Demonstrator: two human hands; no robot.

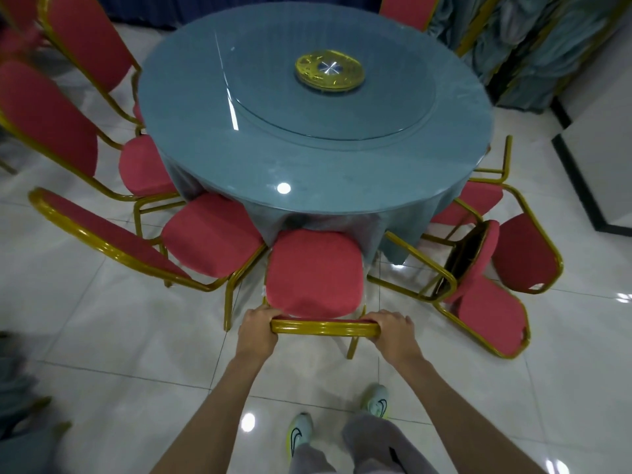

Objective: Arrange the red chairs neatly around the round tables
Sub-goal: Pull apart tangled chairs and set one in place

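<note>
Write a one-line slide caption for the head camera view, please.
Left hand and right hand grip the gold-framed red padded chair at the round blue-clothed table.

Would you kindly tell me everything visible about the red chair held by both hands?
The red padded chair with a gold metal tube frame stands on the white tiled floor facing the round blue-clothed table, seat front at the hanging cloth. The left hand and right hand grip its top rail's two ends.
</note>
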